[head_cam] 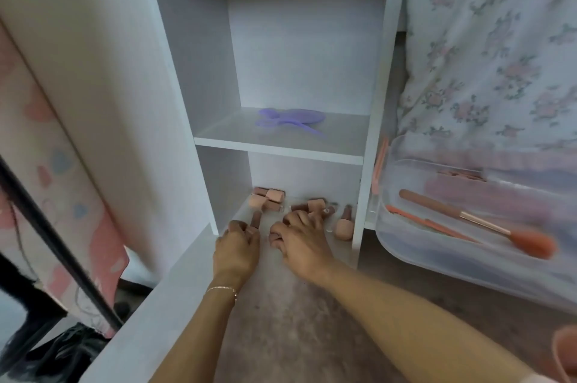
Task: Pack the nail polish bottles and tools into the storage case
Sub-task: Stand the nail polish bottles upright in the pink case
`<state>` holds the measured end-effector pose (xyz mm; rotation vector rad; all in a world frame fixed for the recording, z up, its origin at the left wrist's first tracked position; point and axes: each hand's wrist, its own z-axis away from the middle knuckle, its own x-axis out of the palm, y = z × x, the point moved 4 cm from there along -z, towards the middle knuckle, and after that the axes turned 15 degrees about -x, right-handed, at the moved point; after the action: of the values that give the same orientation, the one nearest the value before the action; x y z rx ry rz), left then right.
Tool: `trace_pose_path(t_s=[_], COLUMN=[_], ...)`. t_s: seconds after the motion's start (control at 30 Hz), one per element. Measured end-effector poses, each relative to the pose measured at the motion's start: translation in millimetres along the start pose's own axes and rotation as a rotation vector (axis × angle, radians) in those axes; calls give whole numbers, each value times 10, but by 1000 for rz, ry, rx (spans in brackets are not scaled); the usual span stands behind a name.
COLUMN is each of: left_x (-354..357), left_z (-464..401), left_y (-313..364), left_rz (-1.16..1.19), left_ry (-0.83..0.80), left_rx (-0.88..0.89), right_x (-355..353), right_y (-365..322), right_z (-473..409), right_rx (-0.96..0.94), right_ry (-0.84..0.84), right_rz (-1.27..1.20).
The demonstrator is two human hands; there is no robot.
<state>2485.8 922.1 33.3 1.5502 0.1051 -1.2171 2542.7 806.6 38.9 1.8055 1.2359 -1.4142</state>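
Observation:
Several pink and brown nail polish bottles point(268, 199) lie on the desk inside the bottom cubby of a white shelf unit. My left hand point(236, 250) curls its fingers round a small brown bottle point(256, 219) at the cubby's front left. My right hand point(301, 239) reaches over the middle cluster of bottles point(315, 205), with its fingers curled on one of them. A peach bottle point(343, 226) lies at the right of the cubby. The clear storage case point(406, 251) sits to the right, holding a brown-handled brush point(468, 218) and thin orange tools point(427, 222).
A purple hand mirror point(290, 119) lies on the shelf point(281, 145) above the cubby. Floral fabric point(493, 48) hangs behind the case. A pink patterned panel point(46, 183) and a black bar point(56, 245) stand at the left. The desk's front left edge point(150, 314) runs diagonally.

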Motion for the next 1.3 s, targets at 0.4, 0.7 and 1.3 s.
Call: trace_pose_path(t_s=[0.4, 0.7, 1.3], left_x=[-1024, -1057, 251], left_z=[1388, 2832, 3653], left_y=[-288, 266, 1225], left_rz=[756, 1053, 482], left_ry=[125, -256, -645], left_rx=[12, 167, 471], right_x=[-961, -2179, -2382], right_y=[-865, -1006, 357], right_z=[526, 1717, 3819], right_rx=[-47, -222, 162], right_ry=[292, 523, -312], right_rz=[-727, -869, -462])
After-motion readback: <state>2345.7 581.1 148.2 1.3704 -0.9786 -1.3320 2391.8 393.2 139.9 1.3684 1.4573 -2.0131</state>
